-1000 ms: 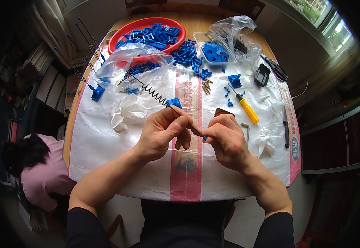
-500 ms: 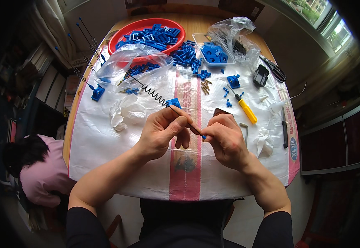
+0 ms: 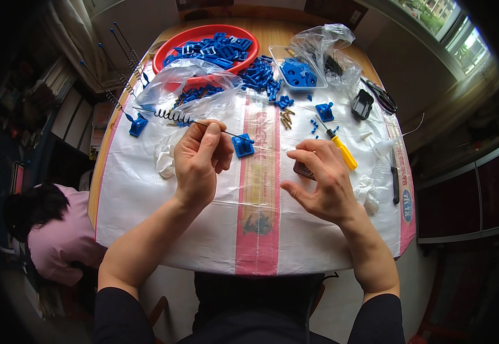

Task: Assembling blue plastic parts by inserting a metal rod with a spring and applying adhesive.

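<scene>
My left hand pinches a thin black rod with a coiled spring section between thumb and fingers. The coil points to the far left, and the straight end reaches right over a square blue base lying on the sheet. Whether that end touches the base I cannot tell. My right hand is apart from the rod, fingers spread and nothing held. Partly hidden under it lies a small dark rectangular object. Just beyond is a yellow-handled screwdriver, near small blue pieces and another blue base.
A red basin of blue parts stands at the back, with a clear plastic bag before it. A clear tub, brass-coloured pieces, scissors and crumpled tissue lie around. Assembled spring rods stand left; another person sits there.
My hands have moved apart. The left has shifted up and left with the spring rod, whose straight end is now over the blue base. My right hand has let go and spread its fingers.
</scene>
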`<action>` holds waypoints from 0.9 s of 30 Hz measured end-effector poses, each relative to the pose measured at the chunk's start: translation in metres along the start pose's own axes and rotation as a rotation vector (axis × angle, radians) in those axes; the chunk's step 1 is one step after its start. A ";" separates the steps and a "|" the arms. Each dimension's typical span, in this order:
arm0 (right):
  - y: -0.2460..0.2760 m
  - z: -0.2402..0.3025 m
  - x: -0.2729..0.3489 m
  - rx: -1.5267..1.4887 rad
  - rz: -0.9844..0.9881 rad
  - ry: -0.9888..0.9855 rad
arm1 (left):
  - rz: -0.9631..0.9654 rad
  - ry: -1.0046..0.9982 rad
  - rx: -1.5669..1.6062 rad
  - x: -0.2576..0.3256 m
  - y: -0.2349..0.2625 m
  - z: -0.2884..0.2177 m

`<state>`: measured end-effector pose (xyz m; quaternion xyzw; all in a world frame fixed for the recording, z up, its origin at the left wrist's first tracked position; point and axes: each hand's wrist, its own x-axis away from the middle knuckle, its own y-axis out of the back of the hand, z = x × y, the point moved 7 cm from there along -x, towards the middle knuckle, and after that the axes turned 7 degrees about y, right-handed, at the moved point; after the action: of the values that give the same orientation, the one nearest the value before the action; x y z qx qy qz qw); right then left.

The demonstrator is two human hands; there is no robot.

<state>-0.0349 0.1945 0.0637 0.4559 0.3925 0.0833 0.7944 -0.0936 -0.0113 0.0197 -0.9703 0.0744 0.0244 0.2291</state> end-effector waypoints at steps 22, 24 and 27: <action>0.014 -0.005 -0.001 0.149 -0.126 -0.011 | 0.098 0.026 -0.179 0.014 -0.020 0.017; 0.013 -0.004 0.001 0.048 -0.189 0.010 | 0.130 0.039 -0.191 0.015 -0.022 0.019; 0.012 0.002 0.002 -0.085 -0.234 0.025 | 0.195 0.084 -0.235 0.020 -0.026 0.023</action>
<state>-0.0298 0.2012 0.0726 0.3721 0.4490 0.0124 0.8123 -0.0705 0.0199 0.0087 -0.9787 0.1743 0.0143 0.1073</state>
